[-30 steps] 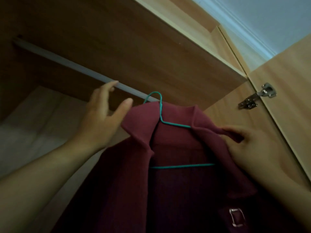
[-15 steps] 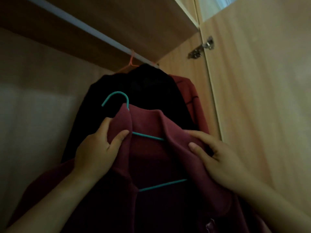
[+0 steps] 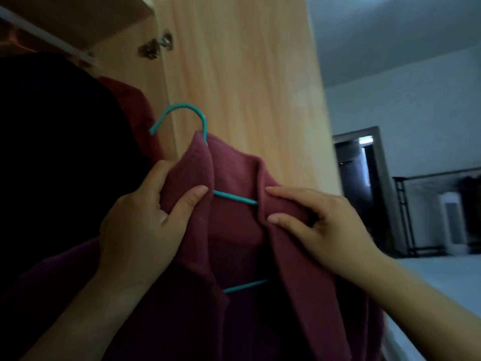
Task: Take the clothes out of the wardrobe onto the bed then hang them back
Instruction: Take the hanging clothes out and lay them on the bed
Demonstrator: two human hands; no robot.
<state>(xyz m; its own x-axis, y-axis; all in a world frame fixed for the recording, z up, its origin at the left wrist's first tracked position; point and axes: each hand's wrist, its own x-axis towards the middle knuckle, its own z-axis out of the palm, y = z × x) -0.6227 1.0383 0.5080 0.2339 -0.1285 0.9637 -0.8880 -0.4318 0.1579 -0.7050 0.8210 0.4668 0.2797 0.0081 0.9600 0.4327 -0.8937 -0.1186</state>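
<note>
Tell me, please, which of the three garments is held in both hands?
The maroon coat on the teal hanger; the black garment and the red garment hang behind it.

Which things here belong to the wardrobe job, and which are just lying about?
Job: maroon woollen coat on a teal wire hanger, gripped by left hand and right hand; white wardrobe rail; black hanging garment; red hanging garment.
Just there: black metal rack; dark doorway; metal door hinge.
</note>
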